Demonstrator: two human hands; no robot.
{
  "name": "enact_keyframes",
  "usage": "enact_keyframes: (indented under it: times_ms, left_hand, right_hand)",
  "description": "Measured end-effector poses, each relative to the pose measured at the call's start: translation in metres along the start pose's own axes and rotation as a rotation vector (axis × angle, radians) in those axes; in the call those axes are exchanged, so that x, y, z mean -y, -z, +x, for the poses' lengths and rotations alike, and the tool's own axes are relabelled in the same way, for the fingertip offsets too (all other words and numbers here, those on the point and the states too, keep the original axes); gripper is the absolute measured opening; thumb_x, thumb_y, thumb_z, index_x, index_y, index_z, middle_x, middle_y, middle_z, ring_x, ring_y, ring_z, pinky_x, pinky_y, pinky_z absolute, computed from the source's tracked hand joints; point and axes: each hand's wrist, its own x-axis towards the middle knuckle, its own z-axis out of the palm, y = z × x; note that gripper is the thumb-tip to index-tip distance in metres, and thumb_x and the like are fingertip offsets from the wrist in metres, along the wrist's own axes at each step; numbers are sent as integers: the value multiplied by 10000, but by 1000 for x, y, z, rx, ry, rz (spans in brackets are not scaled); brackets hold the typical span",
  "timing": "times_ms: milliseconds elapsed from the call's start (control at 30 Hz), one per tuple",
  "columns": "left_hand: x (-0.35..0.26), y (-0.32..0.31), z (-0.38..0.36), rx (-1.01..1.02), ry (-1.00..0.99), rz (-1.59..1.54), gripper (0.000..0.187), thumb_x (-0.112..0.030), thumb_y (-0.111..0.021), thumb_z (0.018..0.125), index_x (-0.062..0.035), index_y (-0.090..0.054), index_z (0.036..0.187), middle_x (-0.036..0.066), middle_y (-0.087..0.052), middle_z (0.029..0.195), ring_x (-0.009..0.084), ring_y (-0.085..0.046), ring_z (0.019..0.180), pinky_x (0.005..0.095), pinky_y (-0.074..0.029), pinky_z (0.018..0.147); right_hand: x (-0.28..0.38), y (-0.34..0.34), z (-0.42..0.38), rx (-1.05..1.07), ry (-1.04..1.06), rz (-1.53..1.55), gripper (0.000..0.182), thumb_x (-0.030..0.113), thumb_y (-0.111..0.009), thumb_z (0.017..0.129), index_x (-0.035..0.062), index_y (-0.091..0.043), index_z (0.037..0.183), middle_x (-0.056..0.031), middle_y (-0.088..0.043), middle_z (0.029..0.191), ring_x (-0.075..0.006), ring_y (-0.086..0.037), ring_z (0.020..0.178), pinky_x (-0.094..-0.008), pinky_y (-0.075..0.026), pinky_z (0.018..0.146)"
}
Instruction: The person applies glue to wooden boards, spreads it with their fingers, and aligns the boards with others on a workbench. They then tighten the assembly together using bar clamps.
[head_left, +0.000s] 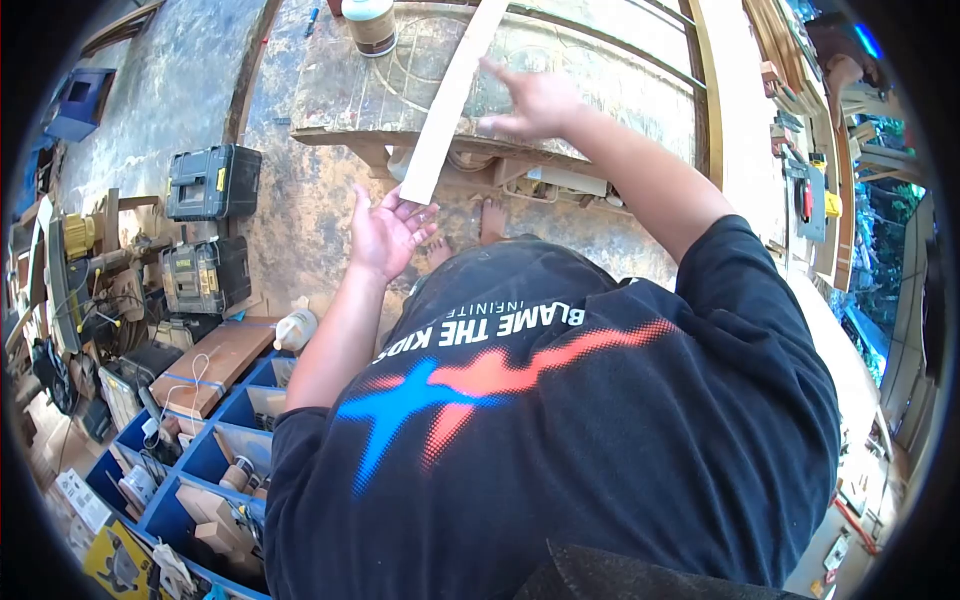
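A long pale wooden strip slants across the workbench, its near end jutting out past the front edge. Palm up, my left hand is below that end, its fingers spread and the fingertips right at the strip's underside. My right hand is over the bench on the strip's right side. Its index finger is stretched out to the strip's edge and the thumb stands apart.
A tub with a brown label stands on the bench, left of the strip. Black toolboxes are stacked on the floor at left, above a blue compartment box of tools and wood pieces. Lumber lines the right side.
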Motion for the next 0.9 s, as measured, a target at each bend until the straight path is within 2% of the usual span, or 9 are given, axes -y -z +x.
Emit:
enact_keyframes:
  times_ms: [67, 133, 233, 333, 467, 567, 667, 767, 900]
  left_hand:
    - [-3, -7, -1, -19, 13, -26, 857, -748, -234, 1026, -26, -465, 1426, 160, -614, 1278, 325, -619, 1130, 464, -519, 910]
    - [-1, -7, 5, -17, 16, -27, 734, -644, -270, 1066, -38, -467, 1431, 156, -629, 1262, 313, -633, 1109, 460, -532, 898]
    - [5, 12, 22, 21, 27, -15, 537, -448, -323, 1101, -61, -474, 1441, 143, -658, 1228, 283, -659, 1066, 450, -552, 880]
    - [4, 19, 25, 74, 57, -58, 442, -312, -350, 1096, -78, -482, 1447, 131, -682, 1199, 255, -675, 1025, 429, -560, 867]
    - [4, 17, 28, 140, 61, -109, 426, -278, -353, 1094, -88, -487, 1451, 128, -693, 1203, 240, -676, 989, 392, -553, 848]
    - [6, 19, 28, 157, 62, -112, 422, -272, -347, 1098, -102, -484, 1459, 128, -690, 1218, 232, -672, 977, 377, -545, 835]
    - [5, 23, 28, 177, 79, -100, 417, -278, -342, 1103, -115, -480, 1461, 128, -685, 1225, 227, -667, 980, 375, -543, 833]
    - [2, 21, 25, 145, 70, -74, 407, -286, -343, 1107, -119, -479, 1452, 126, -677, 1222, 231, -665, 993, 380, -545, 837]
    - [4, 21, 27, 159, 75, -99, 401, -290, -350, 1109, -118, -476, 1448, 122, -669, 1205, 242, -663, 999, 386, -546, 849]
  right_hand:
    - [21, 1, -15, 301, 288, -98, 995, 796, -624, 826, 146, -458, 1561, -163, -682, 727, -328, -716, 690, -427, -573, 640]
    - [28, -15, -18, 209, 685, -69, 1016, 817, -593, 844, 168, -392, 1599, -152, -675, 708, -314, -707, 660, -434, -567, 614]
    - [11, 3, 17, 278, 176, -220, 1031, 835, -550, 866, 219, -279, 1647, -140, -696, 753, -302, -705, 662, -449, -561, 600]
    - [1, 18, 33, 187, -50, -291, 1031, 840, -520, 879, 263, -192, 1667, -138, -714, 816, -300, -707, 680, -453, -562, 594]
    - [54, 0, -16, 432, 424, -193, 997, 844, -508, 876, 272, -258, 1653, -126, -697, 814, -294, -716, 704, -441, -579, 624]
    - [46, -15, -8, 360, 341, -183, 979, 839, -514, 875, 265, -307, 1640, -140, -696, 808, -307, -716, 702, -449, -577, 636]
    - [1, 10, 38, 198, -101, -208, 967, 821, -544, 868, 253, -345, 1624, -173, -702, 776, -332, -718, 696, -461, -565, 639]
    - [8, 22, 29, 183, 18, -198, 965, 811, -565, 861, 254, -351, 1620, -171, -704, 755, -340, -715, 690, -473, -563, 634]
    - [70, -27, -29, 189, 571, -72, 947, 797, -586, 855, 277, -375, 1618, -97, -640, 710, -290, -662, 586, -422, -542, 543]
